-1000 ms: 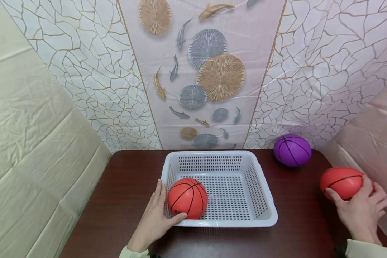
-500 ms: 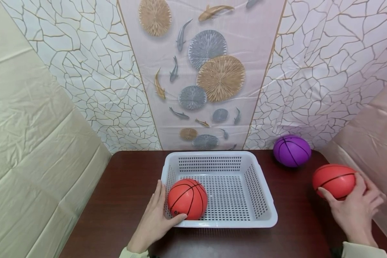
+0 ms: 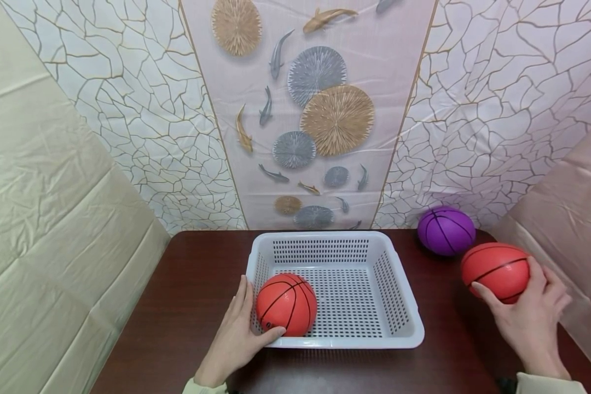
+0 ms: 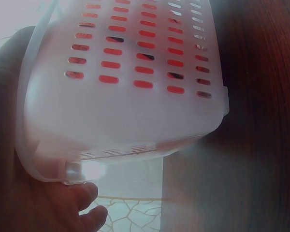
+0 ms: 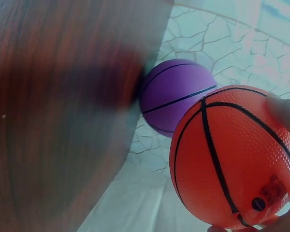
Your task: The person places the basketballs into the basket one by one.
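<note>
In the head view, my left hand [image 3: 233, 328] rests on the near left corner of a white plastic basket [image 3: 345, 342]. Its straight fingers lie along the left rim, while the thumb reaches over the front rim. Inside, at that same corner, sits a red toy basketball [image 3: 287, 305]. My right hand [image 3: 532, 314] grips a second red toy basketball [image 3: 496, 271], raised over the right side of the table, thumb on the near side and fingers round the right. In the right wrist view this ball [image 5: 227, 159] partly covers a purple ball [image 5: 176, 94].
A purple basketball [image 3: 446, 230] lies at the table's back right, close to the patterned wall cloth [image 3: 473, 137]. The dark wooden table [image 3: 192, 284] extends on both sides of the basket. Beige cloth walls [image 3: 54, 219] rise at left and right.
My right hand has carried its red basketball leftward and slightly up, toward the purple ball. The left hand, the basket and the ball inside it have stayed put.
</note>
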### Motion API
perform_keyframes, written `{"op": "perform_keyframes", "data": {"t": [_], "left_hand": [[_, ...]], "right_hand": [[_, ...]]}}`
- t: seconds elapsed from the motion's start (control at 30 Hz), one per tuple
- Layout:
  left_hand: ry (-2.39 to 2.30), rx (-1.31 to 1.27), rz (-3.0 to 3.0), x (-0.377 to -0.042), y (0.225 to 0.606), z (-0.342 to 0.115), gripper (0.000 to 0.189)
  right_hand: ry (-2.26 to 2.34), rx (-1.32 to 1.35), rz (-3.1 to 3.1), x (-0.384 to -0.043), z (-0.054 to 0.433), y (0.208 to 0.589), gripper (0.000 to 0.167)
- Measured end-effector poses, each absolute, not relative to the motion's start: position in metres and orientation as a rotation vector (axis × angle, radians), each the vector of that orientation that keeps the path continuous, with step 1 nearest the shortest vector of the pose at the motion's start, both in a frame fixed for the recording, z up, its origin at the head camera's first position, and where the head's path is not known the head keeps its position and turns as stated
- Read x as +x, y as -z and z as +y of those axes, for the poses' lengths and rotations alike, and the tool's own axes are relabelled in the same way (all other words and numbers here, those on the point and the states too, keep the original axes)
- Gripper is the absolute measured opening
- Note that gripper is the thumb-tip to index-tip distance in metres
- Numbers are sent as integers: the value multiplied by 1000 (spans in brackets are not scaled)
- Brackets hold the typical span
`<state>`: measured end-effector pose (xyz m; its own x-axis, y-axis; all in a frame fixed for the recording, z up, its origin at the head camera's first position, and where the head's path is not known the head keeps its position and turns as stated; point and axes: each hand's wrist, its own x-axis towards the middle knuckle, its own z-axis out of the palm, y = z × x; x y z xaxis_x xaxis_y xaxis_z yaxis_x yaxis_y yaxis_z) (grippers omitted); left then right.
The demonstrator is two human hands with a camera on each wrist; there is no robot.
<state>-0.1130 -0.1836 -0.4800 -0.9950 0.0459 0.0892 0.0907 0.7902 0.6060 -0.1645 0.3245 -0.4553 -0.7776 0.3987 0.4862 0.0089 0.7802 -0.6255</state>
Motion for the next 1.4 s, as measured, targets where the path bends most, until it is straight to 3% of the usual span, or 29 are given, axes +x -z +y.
{"op": "perform_keyframes", "data": {"t": [1.13, 1.4], "left_hand": [[969, -87, -2916, -116, 482, -183, 122], [966, -80, -2923, -115, 482, -182, 122]], "right_hand": [[-930, 179, -2258, -152, 253, 419, 121], [-948, 284, -2243, -146, 244, 417, 117]]}}
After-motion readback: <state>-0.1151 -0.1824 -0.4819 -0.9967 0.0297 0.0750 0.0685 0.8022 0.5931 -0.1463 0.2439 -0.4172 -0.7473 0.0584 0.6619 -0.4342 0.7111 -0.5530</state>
